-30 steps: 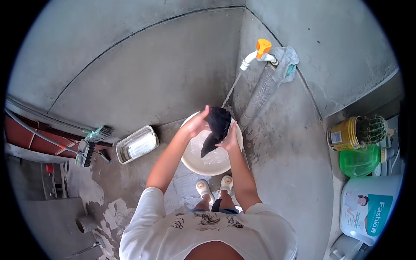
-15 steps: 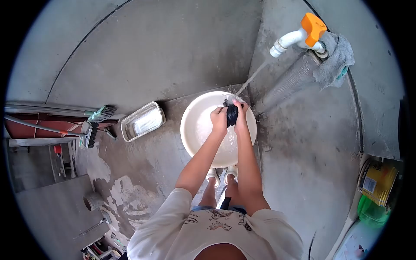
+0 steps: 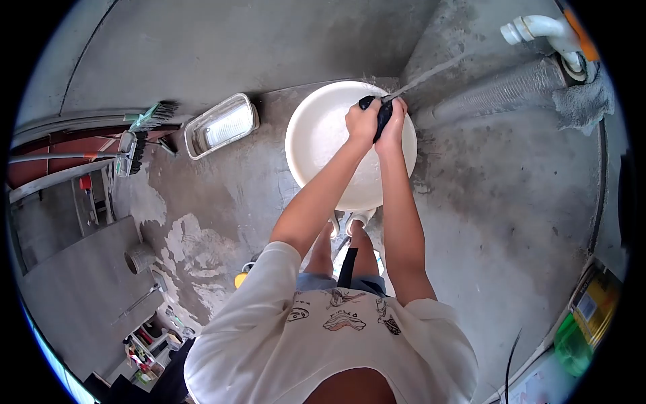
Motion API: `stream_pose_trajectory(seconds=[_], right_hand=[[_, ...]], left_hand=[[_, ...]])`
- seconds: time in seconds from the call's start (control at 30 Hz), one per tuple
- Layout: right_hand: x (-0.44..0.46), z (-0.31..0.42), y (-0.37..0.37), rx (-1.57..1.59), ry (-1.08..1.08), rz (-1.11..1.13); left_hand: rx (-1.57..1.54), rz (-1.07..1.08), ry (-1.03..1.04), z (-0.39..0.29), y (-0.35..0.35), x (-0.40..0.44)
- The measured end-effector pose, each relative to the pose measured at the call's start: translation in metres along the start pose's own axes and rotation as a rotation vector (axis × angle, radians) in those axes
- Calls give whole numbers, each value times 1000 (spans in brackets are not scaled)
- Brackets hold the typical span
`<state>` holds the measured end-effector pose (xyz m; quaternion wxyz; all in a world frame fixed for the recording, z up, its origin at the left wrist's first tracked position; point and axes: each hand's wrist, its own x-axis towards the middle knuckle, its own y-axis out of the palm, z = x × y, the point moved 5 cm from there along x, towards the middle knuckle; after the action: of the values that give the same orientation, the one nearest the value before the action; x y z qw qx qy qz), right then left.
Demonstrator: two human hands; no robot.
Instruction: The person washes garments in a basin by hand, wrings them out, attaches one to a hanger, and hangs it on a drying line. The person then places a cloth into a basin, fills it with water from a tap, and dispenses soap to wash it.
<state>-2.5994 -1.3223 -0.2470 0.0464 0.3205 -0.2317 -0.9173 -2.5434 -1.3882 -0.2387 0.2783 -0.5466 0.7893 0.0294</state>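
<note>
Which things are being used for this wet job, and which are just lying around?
Seem to be in use:
black cloth, held in the left hand and right hand
white basin below them
running water
white tap

Seem to be just lying around:
oblong tub
green brush
green bottle
yellow container

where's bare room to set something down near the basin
Free: floor between tray, basin and left sleeve. Crowded: the basin's far right side, where left hand and right hand hold black cloth by the water stream.
</note>
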Motion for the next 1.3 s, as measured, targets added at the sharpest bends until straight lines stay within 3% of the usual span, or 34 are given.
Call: stream_pose_trajectory(seconds=[0.07,0.17,0.27,0.3,0.33,0.37,0.4,0.43,0.53,0.6,0.63,0.67,0.8,0.87,0.9,0.97,1.0,1.07,1.17,1.23,1.27,1.3], right_hand=[[-3,16,18,-114,16,117],[10,11,17,7,49,-2],[11,14,23,76,60,143],[13,22,21,-130,32,111],[16,35,22,-549,-108,323],[2,54,25,-838,-277,295],[-21,77,26,-1128,-450,248],[-38,103,21,-1174,-633,238],[-125,207,37,-1060,-1300,104],[-173,264,64,-1083,-1835,60],[-188,285,83,-1161,-2100,57],[-185,303,103,-1212,-2095,135],[-165,349,144,-1396,-2156,317],[-147,349,153,-1912,-1446,329],[-151,348,162,-1911,-1440,342],[-146,348,175,-2408,-1357,-75],[-140,349,180,-2413,-1338,-73],[-120,358,183,-2598,-1217,-279],[-123,356,183,-2548,-1202,-381],[-151,340,163,-2421,-1368,-480],[-198,307,146,-2059,-1792,-434],[-231,275,124,-1696,-2186,-182]], left_hand=[[177,-47,182,-25,5,4],[358,48,423,-63,-1,-8],[465,156,503,-78,-3,-10],[388,173,387,-66,-3,2],[-11,284,102,-35,1,15],[-445,417,-89,-25,-4,0],[-616,401,-262,-18,-16,-14],[-1028,462,-427,12,-18,-9],[-1397,655,-425,54,-58,-24],[-1423,330,-571,61,-91,-46],[-1438,433,-512,59,-106,-53],[-1444,521,-457,60,-126,-60],[-1358,232,-340,92,-226,-53],[-1347,184,-256,114,-286,-51],[-1314,108,-284,136,-318,-49],[-1225,-50,-305,190,-380,-50],[-1162,-129,-300,215,-410,-56],[-1104,-251,-365,256,-460,-75],[-938,-501,-566,285,-506,-126],[-929,-568,-606,325,-537,-148],[-950,-592,-604,348,-550,-157],[-933,-606,-617,358,-558,-169]])
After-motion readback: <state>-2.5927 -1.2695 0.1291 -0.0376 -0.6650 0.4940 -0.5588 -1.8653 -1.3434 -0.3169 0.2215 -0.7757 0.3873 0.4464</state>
